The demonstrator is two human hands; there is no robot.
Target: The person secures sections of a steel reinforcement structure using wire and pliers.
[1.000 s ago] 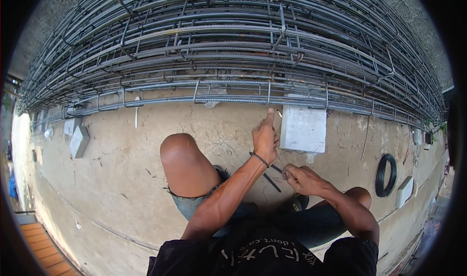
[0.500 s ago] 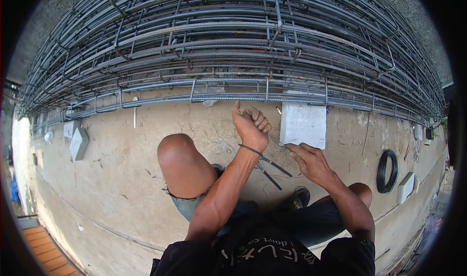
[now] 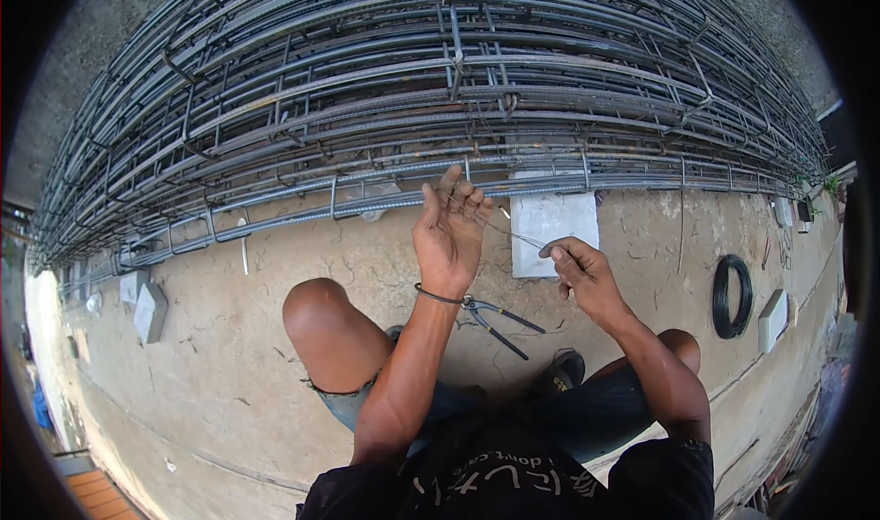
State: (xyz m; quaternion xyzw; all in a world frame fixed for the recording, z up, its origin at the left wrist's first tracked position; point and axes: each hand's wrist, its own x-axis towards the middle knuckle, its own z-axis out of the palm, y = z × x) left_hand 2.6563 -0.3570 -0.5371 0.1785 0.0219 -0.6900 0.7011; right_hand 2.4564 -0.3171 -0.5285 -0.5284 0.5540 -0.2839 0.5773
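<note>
My left hand (image 3: 451, 236) is raised palm up just in front of the lowest bars of the rebar cages (image 3: 385, 89). Its fingers are apart and loosely curled, with thin strands crossing near them. Closed in a pinch, my right hand (image 3: 584, 274) holds one end of some thin tie wires (image 3: 522, 238), which stretch leftward to the left fingers. A dark band (image 3: 438, 295) circles my left wrist. On the floor below my hands lie pincers (image 3: 500, 323) with dark handles, jaws near that wrist.
A white block (image 3: 555, 231) sits under the cage edge behind my right hand. To the right are a coil of black wire (image 3: 731, 295) and another pale block (image 3: 773, 320). More blocks (image 3: 149, 312) stand at left. Wire scraps litter the concrete floor (image 3: 229, 355).
My left hand has moved left and turned its palm up, its fingers opening. The right hand has risen slightly, the wires now showing between the hands. The view has shifted a little.
</note>
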